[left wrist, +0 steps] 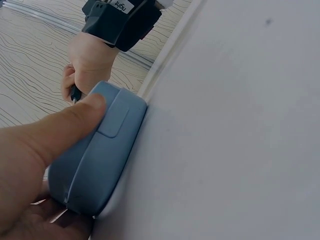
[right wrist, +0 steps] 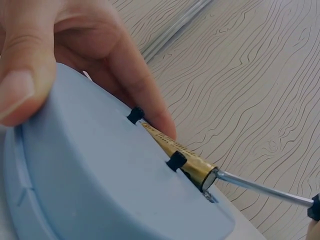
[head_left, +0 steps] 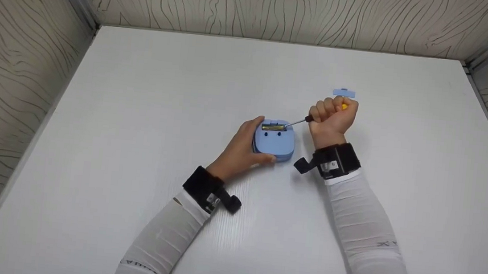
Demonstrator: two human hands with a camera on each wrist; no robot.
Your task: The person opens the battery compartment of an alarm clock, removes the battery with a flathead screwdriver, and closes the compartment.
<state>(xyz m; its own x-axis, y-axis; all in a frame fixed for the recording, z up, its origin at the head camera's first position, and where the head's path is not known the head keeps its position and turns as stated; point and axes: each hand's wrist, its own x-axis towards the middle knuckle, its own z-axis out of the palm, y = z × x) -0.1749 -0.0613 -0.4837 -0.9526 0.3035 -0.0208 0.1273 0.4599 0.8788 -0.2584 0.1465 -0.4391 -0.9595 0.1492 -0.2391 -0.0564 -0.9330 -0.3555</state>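
Near the middle of the white table (head_left: 140,100), the left hand (head_left: 243,148) grips a rounded blue plastic device (head_left: 273,145). The right hand (head_left: 332,116) clenches a yellow-handled screwdriver (head_left: 297,122), whose thin steel tip touches the gold battery (right wrist: 172,147). Levering too hard could slip the smooth metal tip, gouging the soft-looking plastic or jabbing the nearby fingers.

White table (head_left: 140,100), wood-grain panel walls (head_left: 283,6) on three sides — even, soft light
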